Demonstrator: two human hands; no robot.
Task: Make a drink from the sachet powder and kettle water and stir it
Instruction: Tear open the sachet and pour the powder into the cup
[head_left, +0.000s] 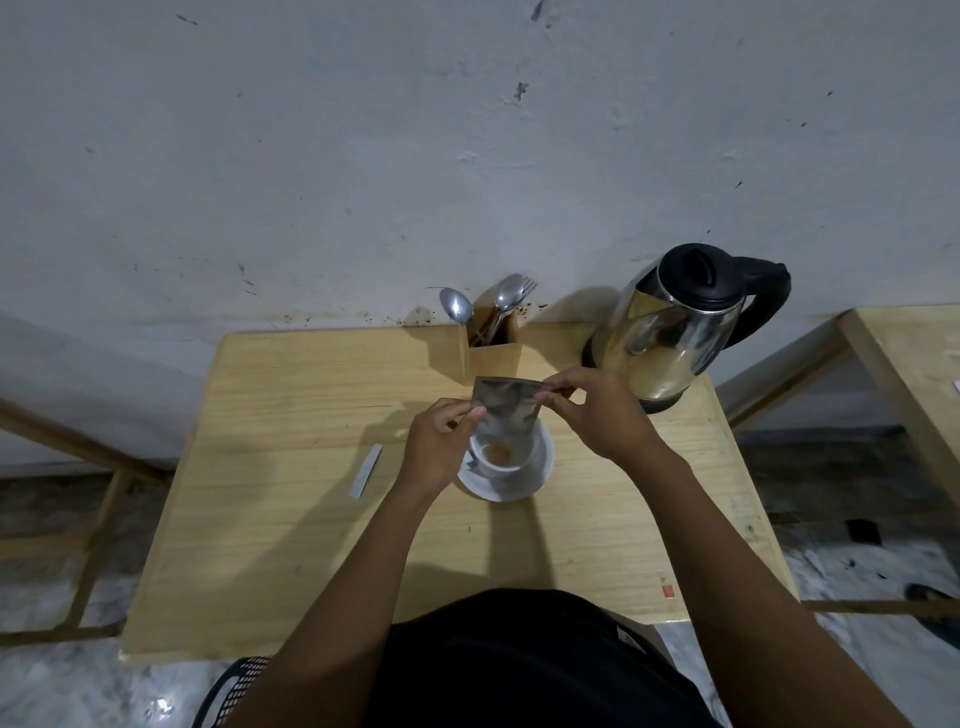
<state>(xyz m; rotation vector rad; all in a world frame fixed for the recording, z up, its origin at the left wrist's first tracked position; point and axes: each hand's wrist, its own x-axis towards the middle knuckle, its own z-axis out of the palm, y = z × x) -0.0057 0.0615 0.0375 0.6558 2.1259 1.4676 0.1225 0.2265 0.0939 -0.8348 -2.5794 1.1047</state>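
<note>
On the wooden table (291, 499), the steel kettle (670, 332) stands at two o'clock from the white cup (503, 457). Directly above the cup hangs the silver sachet (505, 410), long axis upright, mouth pointing down. The left hand (439, 447) and right hand (597, 410) pinch its opposite sides, fingertips clamped on foil.

No legible text, label or number anywhere.

The sachet (505, 410) hides the cup's (503, 460) far rim, and the left hand (439, 447) covers the saucer's (540, 470) left edge.
</note>
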